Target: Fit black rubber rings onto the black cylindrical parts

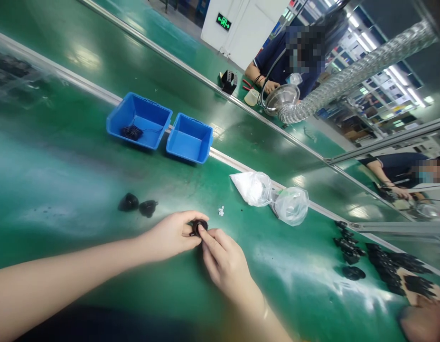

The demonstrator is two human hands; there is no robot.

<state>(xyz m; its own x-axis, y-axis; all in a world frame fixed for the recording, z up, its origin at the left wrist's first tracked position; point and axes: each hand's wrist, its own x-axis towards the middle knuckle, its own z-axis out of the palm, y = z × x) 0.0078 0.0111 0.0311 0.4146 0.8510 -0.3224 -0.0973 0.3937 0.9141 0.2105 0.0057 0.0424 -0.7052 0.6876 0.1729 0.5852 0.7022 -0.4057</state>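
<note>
A small round black part (200, 227) with a hollow middle is held just above the green table. My left hand (173, 235) grips it from the left between thumb and fingers. From the right, my right hand (221, 256) presses its index fingertip into the part's opening; its other fingers are curled, and whether they hold anything is hidden. Left of my hands lie two black parts, one rounded (129, 202) and one with a small stub (148, 208). A little cluster of white pieces (221, 210) rests beyond my right hand.
Two blue bins stand ahead; the left bin (155, 121) holds black cable, and the right bin (205, 147) is beside it. Plastic bags (293, 205) lie by the metal rail. Several black parts (348, 244) sit at right, near another person's hand (424, 318). Co-workers sit beyond the partition.
</note>
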